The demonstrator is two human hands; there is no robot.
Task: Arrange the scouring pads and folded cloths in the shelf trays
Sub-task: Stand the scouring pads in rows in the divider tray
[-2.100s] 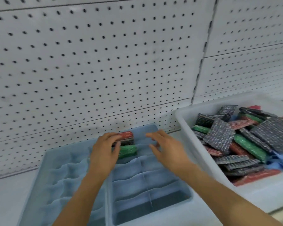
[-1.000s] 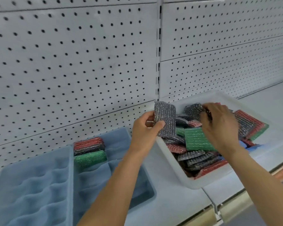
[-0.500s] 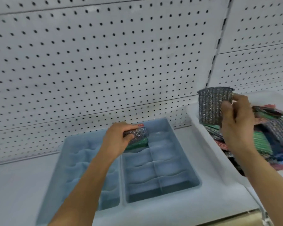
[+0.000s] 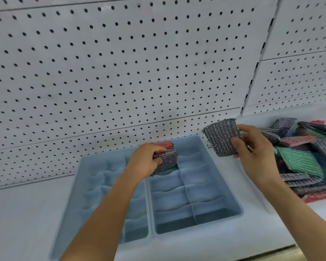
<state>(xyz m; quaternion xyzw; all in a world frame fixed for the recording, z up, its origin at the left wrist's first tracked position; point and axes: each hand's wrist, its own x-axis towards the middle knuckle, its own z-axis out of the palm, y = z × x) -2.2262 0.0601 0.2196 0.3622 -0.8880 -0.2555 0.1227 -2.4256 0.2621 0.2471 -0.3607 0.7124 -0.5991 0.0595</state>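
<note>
L hand (image 4: 146, 161) grips silver pad (image 4: 167, 160) in tray (image 4: 224, 187); R hand (image 4: 252, 157) holds another, prob. same type.

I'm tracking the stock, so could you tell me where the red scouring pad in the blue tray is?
In the head view, the red scouring pad sits in the right blue tray's far-left compartment by the pegboard, behind the left hand.

Right tray (image 4: 231, 187): front compartments, centre to lower centre of frame, lie open from above. Its back-left cell is blocked by a red pad (image 4: 163, 144), a silver pad (image 4: 167, 162) and the left hand (image 4: 146, 161) gripping it. Left arm crosses the left tray (image 4: 94, 185). Pegboard (image 4: 120, 72) walls off the rear. White bin (image 4: 252, 119), right edge, heaped with pads.
</note>
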